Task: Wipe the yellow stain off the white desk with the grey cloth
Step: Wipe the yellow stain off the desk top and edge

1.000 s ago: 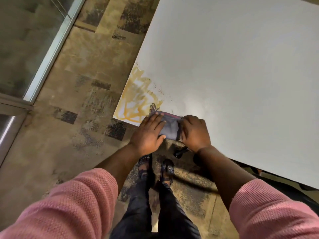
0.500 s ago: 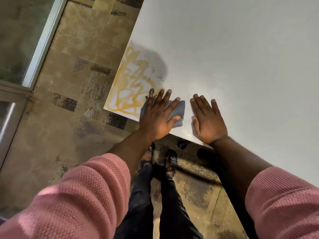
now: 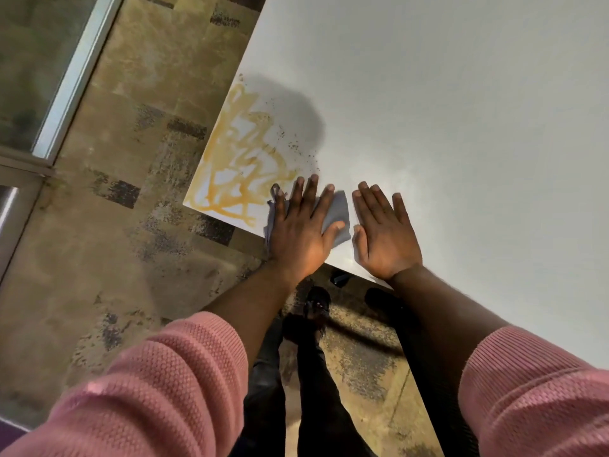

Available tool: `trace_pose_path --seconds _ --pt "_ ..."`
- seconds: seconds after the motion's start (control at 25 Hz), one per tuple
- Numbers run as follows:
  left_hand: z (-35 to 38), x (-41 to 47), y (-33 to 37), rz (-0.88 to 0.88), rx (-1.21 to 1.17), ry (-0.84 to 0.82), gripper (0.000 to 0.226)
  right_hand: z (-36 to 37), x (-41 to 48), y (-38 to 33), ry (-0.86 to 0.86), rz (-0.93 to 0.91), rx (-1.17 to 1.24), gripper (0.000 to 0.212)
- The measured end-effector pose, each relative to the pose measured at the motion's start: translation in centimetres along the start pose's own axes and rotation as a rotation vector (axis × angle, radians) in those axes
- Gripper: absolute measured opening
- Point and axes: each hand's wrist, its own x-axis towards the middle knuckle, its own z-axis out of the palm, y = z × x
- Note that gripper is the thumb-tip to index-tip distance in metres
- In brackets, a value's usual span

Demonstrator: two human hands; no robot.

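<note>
Grey cloth lies under the flat, unclenched left hand, apparently touching the yellow stain.

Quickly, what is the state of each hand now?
Left hand: open, flat, pressing on the grey cloth.
Right hand: open, flat on the white desk, holding nothing.

Cloth on desk corner, just right of stain
</note>
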Motion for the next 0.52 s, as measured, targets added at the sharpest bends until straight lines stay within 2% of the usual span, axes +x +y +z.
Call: trace_pose_path --seconds 0.16,0.2,0.24,0.28,0.4,0.44,0.52 --pt "-0.7 4.2 -0.3 -0.258 -0.037 -0.002 0.077 -0.1 -0.1 -0.2 0.005 0.002 -0.007 0.066" --pt "-1.1 4.5 -0.8 -0.268 -0.079 -0.006 0.078 0.0 -0.1 -0.2 0.006 0.000 -0.005 0.066" --pt "-1.6 4.5 -1.5 -0.200 -0.093 0.001 0.076 0.0 -0.1 -0.2 0.006 0.000 0.000 0.066" --pt "-1.9 4.3 -2.4 -0.058 -0.080 0.012 0.074 0.0 -0.1 -0.2 0.010 0.002 0.006 0.066" --pt "-2.1 3.7 -4.8 0.464 -0.034 -0.098 0.067 0.2 0.0 -0.1 0.022 0.008 0.013 0.066" --pt "-1.7 3.6 -5.2 0.539 -0.017 -0.128 0.066 0.3 0.0 0.0 0.023 0.005 0.013 0.066" --pt "-1.1 3.8 -5.3 0.535 0.010 -0.144 0.065 0.3 0.0 0.1 0.025 0.000 0.012 0.066"
